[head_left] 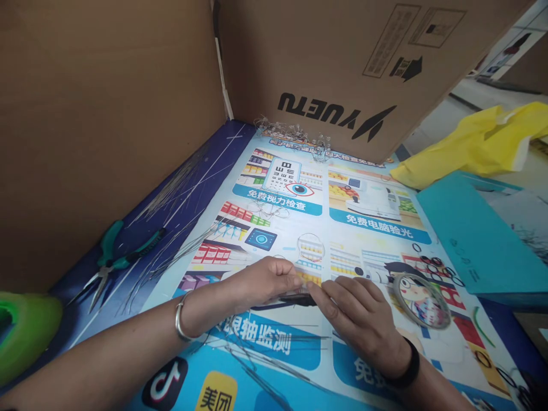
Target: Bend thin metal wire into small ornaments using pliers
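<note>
Step in hand: judged from the grip, a joining or fitting step; both hands meet over a thin dark strip (295, 299) low on the surface (368, 217).
Dark strip: lies flat near the middle of the view, between the two hands, touching both.
Left hand (265, 282): comes in from 8 o'clock; fingers narrow, closed down on the strip's left part. A metal bangle (180, 319) sits on the wrist.
Right hand (359, 317): comes in from 5 o'clock; fingers narrow, thumb and forefinger pinched on the strip's right end. A black band (409, 365) sits on the wrist.
Next move calls for: a steady pinch at both ends and fine fingertip alignment, as the strip is slim and largely covered by the fingers.
Loose wires (171, 251): thin metal lengths scattered at 9 to 10 o'clock of the hands, more at 6 o'clock; they lie close enough to snag or be swept.
Pliers (115, 257): teal handles, at 9 o'clock, well apart from the left hand.
Tape roll (422, 301): just beside the right hand at 3 o'clock.
Black rings (436, 265): small, loose, at 2 o'clock of the right hand.
Clear parts pile (291, 134): at 12 o'clock, against the cardboard box (342, 68).
Obstruction: nothing lies between the hands; the wires are the nearest clutter.
</note>
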Tool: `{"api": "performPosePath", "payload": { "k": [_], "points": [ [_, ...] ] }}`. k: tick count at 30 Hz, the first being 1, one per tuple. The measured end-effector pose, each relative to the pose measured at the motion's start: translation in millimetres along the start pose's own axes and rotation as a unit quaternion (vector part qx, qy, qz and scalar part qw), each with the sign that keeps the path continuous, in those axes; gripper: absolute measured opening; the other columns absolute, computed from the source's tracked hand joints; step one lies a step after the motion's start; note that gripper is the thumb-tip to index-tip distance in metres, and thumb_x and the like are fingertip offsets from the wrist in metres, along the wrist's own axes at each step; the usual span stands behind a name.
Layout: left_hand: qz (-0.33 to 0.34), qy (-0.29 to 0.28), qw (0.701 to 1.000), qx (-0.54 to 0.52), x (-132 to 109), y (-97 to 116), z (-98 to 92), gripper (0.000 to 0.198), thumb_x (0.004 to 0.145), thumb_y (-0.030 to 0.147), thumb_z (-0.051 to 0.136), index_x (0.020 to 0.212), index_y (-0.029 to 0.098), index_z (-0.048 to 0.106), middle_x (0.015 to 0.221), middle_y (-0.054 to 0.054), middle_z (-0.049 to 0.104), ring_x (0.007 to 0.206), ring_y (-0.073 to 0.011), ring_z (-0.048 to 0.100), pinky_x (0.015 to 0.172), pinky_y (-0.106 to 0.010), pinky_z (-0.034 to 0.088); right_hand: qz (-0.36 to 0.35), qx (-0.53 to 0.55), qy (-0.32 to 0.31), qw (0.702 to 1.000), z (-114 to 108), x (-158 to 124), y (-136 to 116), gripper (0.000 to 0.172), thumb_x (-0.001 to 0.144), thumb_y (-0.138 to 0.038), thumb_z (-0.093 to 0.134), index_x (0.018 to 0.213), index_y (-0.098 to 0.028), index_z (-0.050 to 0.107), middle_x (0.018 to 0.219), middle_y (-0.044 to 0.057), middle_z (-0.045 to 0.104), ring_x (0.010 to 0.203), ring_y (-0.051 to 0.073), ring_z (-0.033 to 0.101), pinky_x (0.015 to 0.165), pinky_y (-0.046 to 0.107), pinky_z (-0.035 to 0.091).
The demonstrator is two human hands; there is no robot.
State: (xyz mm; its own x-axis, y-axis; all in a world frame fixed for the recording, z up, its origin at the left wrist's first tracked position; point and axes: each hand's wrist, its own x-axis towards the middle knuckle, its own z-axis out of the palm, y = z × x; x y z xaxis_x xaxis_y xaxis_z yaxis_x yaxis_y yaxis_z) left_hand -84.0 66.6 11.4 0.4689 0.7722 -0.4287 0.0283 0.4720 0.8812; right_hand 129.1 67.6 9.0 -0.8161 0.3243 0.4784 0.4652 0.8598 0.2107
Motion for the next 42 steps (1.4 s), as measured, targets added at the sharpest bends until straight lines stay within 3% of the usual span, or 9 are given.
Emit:
{"api": "performPosePath", "payload": {
  "k": [15, 22, 29, 35, 42],
  "points": [
    [0.000, -0.010, 1.000, 0.020, -0.8, 2.7, 1.8, 0.040, 0.072, 0.053, 0.060, 0.063, 0.017, 0.045, 0.050, 0.008, 0.033, 0.046, -0.0058, 0.024, 0.045, -0.022, 0.017, -0.005, 0.003, -0.001, 1.000, -1.0, -1.0, 0.6, 0.027, 0.087, -0.010, 0.052, 0.111, -0.017, 0.059, 0.087, 0.004, 0.065, 0.081, 0.017, 0.056, 0.070, 0.034, 0.039],
    [0.061, 0.058, 0.990, 0.110, 1.4, -1.2, 0.4, 0.031, 0.079, 0.043, 0.053, 0.064, 0.016, 0.047, 0.058, 0.005, 0.039, 0.056, -0.0084, 0.032, 0.052, -0.021, 0.027, -0.002, 0.006, -0.009, 1.000, -2.5, 0.3, 4.0, 0.025, 0.087, -0.009, 0.049, 0.108, -0.017, 0.061, 0.088, 0.004, 0.065, 0.078, 0.016, 0.055, 0.066, 0.032, 0.038],
    [0.123, 0.131, 0.961, 0.212, -2.0, 2.6, 0.5, 0.026, 0.084, 0.034, 0.047, 0.064, 0.017, 0.046, 0.062, 0.004, 0.043, 0.061, -0.0096, 0.037, 0.056, -0.021, 0.030, 0.020, 0.020, -0.038, 0.999, 0.1, 1.6, 2.6, 0.021, 0.088, -0.012, 0.049, 0.105, -0.014, 0.060, 0.085, 0.006, 0.064, 0.074, 0.017, 0.052, 0.064, 0.032, 0.039],
    [0.169, 0.138, 0.932, 0.291, -4.1, 2.6, -1.7, 0.027, 0.088, 0.035, 0.043, 0.069, 0.017, 0.050, 0.064, 0.003, 0.048, 0.062, -0.0101, 0.042, 0.056, -0.021, 0.032, 0.052, 0.039, -0.055, 0.996, -2.6, 4.8, -3.2, 0.020, 0.087, -0.008, 0.046, 0.100, -0.012, 0.060, 0.079, 0.006, 0.062, 0.076, 0.018, 0.052, 0.066, 0.032, 0.043],
    [0.256, 0.131, 0.849, 0.444, -3.5, -4.1, -5.8, 0.028, 0.092, 0.034, 0.039, 0.079, 0.017, 0.057, 0.070, -0.001, 0.061, 0.063, -0.0113, 0.052, 0.058, -0.023, 0.037, 0.085, 0.070, -0.109, 0.988, -5.2, 5.1, -11.4, 0.018, 0.087, -0.013, 0.046, 0.100, -0.013, 0.060, 0.076, 0.006, 0.061, 0.068, 0.017, 0.054, 0.059, 0.030, 0.044]
  ]
}}
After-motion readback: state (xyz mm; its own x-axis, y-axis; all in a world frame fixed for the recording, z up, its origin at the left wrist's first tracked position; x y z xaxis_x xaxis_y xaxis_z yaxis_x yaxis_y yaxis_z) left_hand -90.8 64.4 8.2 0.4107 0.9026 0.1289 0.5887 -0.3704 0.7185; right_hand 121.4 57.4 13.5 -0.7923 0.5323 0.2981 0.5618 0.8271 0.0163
